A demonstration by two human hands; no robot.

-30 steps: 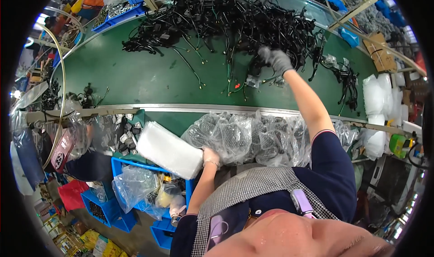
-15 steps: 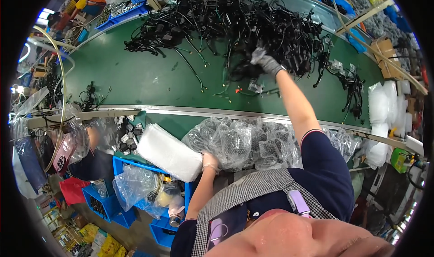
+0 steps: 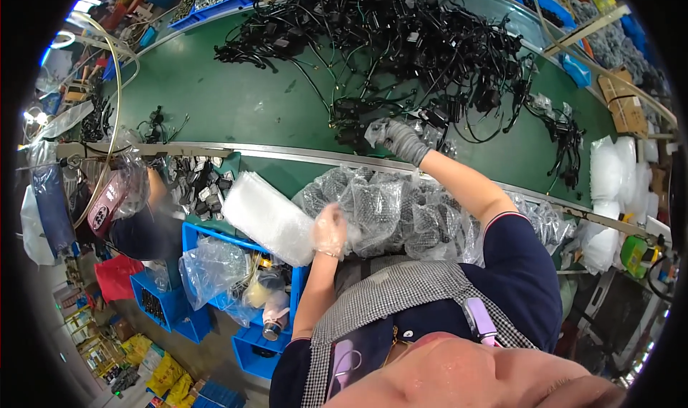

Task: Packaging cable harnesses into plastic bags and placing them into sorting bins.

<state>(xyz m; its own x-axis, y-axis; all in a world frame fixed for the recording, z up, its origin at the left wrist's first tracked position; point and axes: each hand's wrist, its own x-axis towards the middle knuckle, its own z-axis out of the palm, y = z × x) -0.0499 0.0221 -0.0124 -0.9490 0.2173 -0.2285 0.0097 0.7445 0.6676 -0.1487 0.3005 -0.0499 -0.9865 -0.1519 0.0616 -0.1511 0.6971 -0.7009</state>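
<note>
While the right hand (image 3: pixel 395 140) bends over black cables (image 3: pixel 373 42), the left hand (image 3: pixel 330 230) is at a white stack (image 3: pixel 265 218)

Head view: the cables form a broad tangle across the top centre of the frame, on a green table (image 3: pixel 208 100). They look glossy and jumbled, looping over one another, with blocky dark parts among the thin lines; a few greenish strands poke out, some tipped with bright metal. One clump reaches down near the frame's centre, just beside the fingertips of the right hand. That hand is grey-gloved, its fingers curled; whether they pinch anything, I cannot tell. Lower, left of centre, the bare left hand is at the stack's right end, its fingers blurred, so I cannot tell its grip. Clear bubble wrap (image 3: pixel 387 211) is piled right of it.
</note>
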